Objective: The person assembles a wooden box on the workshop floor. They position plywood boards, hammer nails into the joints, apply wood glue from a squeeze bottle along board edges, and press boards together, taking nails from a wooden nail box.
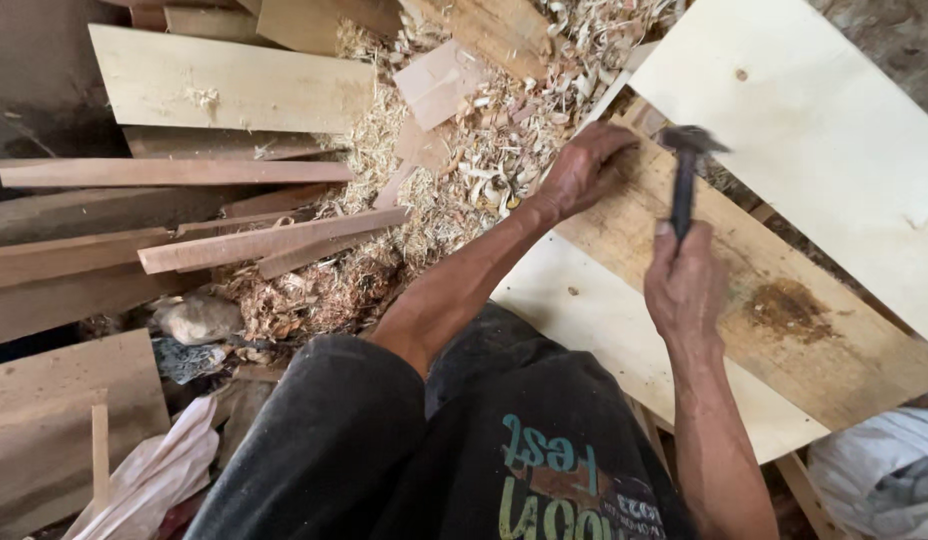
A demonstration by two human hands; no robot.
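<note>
Right hand [684,285]: fingers wrapped tight around the dark handle of a hammer [684,170], head raised just above a brown stained plank [744,290]. Left hand [584,165]: fingers curled and pressed on the plank's far end, whether pinching anything cannot be told. Surroundings: pale plywood sheets [814,120], wood shavings [464,150], loose boards [234,85].

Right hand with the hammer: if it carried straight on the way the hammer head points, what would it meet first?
Probably the brown plank just beside the left hand; the hammer in the right hand hangs over that spot, though depth is unclear.
</note>
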